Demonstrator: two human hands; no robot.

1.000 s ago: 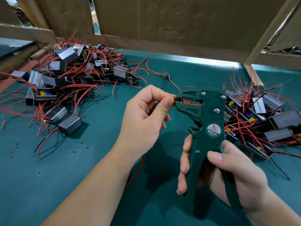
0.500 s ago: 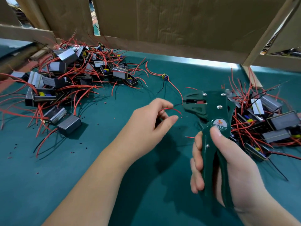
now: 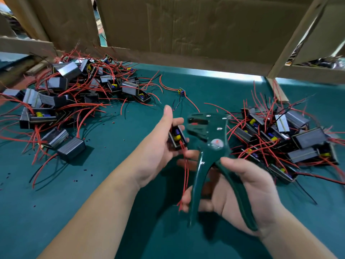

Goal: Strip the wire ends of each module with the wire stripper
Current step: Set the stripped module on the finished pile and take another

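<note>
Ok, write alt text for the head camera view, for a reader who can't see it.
A person's left hand holds a small black box-shaped module with red wires hanging, while the right hand grips a dark green wire stripper beside it. A left heap and a right heap of similar modules lie on the teal table mat before a brown cardboard wall.

Your teal surface point(image 3: 104, 212) bears one heap of modules point(image 3: 61, 101) left of your left hand point(image 3: 158, 152), a second heap point(image 3: 280, 135) up and right of your right hand point(image 3: 246, 193), and scattered dark specks point(image 3: 87, 170).
</note>
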